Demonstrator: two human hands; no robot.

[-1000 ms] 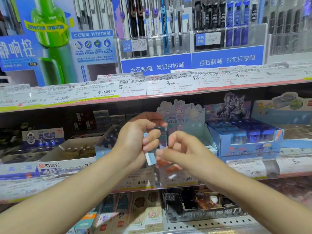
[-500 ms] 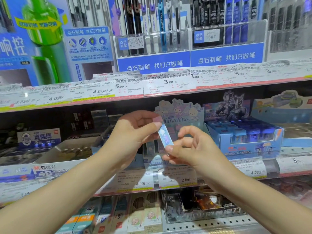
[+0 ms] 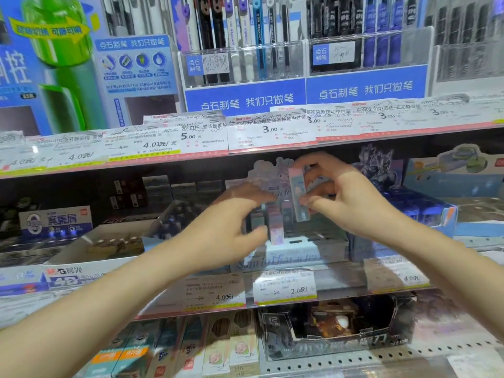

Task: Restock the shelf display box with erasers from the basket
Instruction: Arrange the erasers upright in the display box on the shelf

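1. The right hand (image 3: 351, 197) is pinching a wrapped eraser (image 3: 298, 197) between thumb and fingertips, holding it nearly upright, slightly tilted, above the display box (image 3: 289, 255).
2. The left hand (image 3: 231, 227) is reaching into the left part of the same box, thumb and fingers spread around the erasers standing there; it is blurred, so I cannot tell whether it is gripping one.
3. A pale pink eraser (image 3: 276, 227) is standing upright in the box, just right of the left hand's thumb and below the held eraser.
4. The display box is sitting on the middle shelf, its pastel front lip facing near and its cartoon back card (image 3: 268, 170) rising behind both hands.
5. A blue box (image 3: 425, 211) of small items is standing just to the right of it on the same shelf.
6. A white open carton (image 3: 90, 249) is lying to the left.
7. Price tags (image 3: 285, 289) are lining the shelf edge below the display box.
8. Pens (image 3: 259, 36) are hanging in clear racks on the shelf above.
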